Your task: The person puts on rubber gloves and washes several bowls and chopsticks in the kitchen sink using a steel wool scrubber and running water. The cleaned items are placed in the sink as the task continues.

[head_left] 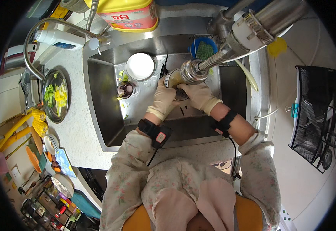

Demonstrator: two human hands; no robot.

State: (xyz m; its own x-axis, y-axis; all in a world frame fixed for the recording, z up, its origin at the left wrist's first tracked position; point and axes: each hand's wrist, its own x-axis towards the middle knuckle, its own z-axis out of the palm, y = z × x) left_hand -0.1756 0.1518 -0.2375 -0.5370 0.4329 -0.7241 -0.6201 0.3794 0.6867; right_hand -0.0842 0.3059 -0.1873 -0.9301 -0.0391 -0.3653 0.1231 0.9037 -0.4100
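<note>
My left hand (165,96), in a cream glove, grips a bowl (174,79) with a blue-patterned rim over the sink. From the other side my right hand (198,93), gloved too, has its fingers on the bowl. Between the hands shows a dark, rough round thing (181,94), perhaps a scouring pad; it is partly covered. The metal faucet head (195,71) hangs just above and hides part of the bowl. In the steel sink (145,108), to the left, are a white plate (140,66) and a dark translucent cup (125,89). Dark chopsticks (164,68) lie behind the bowl.
A wire rack (217,62) with a blue bowl (214,42) holding a green cloth is at the sink's back right. On the left counter stand a glass plate of chopped vegetables (56,115) and corn cobs (40,127). A yellow detergent jug (127,16) stands behind.
</note>
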